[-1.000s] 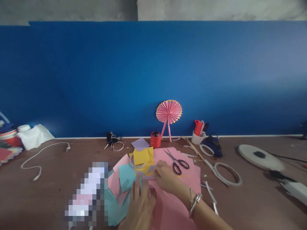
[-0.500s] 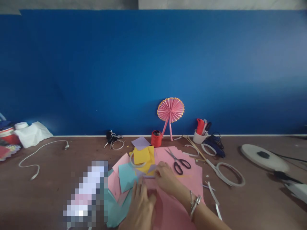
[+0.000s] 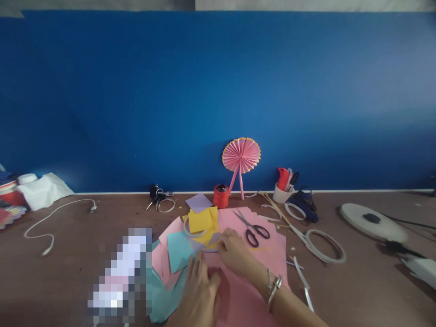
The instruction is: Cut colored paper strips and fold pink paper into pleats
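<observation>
My left hand [image 3: 199,295] lies flat, fingers stretched out, pressing on a large pink paper sheet [image 3: 245,295] on the brown table. My right hand [image 3: 235,252], with a bracelet at the wrist, has its fingers curled and pinched on the far edge of that pink sheet, near a small lilac strip. Light blue paper [image 3: 179,250] lies just left of my hands, and yellow paper [image 3: 202,221] with a white tape ring on it sits beyond them. Black-handled scissors [image 3: 254,229] lie on pink paper right of my right hand.
A pink pleated paper fan [image 3: 241,156] leans on the blue wall beside a red spool [image 3: 220,196]. A white cup of tools [image 3: 282,190], tape rings [image 3: 325,247], keys [image 3: 157,196], a white cable [image 3: 51,222] and a round white base [image 3: 373,222] are spread on the table.
The view has tilted slightly, shifting everything a little. My hands stay on the pink sheet, barely moved.
</observation>
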### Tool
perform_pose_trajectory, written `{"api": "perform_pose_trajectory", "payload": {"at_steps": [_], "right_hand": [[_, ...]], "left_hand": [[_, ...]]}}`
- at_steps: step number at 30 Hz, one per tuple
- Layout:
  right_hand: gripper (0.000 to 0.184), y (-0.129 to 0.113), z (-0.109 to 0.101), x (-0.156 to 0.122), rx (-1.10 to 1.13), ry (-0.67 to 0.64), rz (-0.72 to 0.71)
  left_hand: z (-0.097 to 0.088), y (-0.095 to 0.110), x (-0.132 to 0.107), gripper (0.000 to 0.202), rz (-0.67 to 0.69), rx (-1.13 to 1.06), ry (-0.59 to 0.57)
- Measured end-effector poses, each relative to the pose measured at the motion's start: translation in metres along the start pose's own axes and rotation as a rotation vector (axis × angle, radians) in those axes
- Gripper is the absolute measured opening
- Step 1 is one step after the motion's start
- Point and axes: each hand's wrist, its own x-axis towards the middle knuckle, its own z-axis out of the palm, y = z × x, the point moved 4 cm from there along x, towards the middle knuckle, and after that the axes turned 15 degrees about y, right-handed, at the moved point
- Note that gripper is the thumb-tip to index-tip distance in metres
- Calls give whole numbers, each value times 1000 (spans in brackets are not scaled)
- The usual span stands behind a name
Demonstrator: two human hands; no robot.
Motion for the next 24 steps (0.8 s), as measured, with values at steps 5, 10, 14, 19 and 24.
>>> {"api": "perform_pose_trajectory", "payload": {"at_steps": [5,10,14,19,24], "right_hand": [[23,1,2,0,0,1,3],[22,2,0,1,39,-8,15],[23,3,-2,1,85,-15,18],[23,0,-3,0,54,-17,20],[21,1,-1,0,18,-11,20]], "left_hand": [[1,-1,0,34,5,8,7],[4,-2,0,31,14,24,19],[6,-3,-1,31,20,30,24],[0,-1,1,33,5,18,-9],[0,0,0,34,6,21,-7]]}}
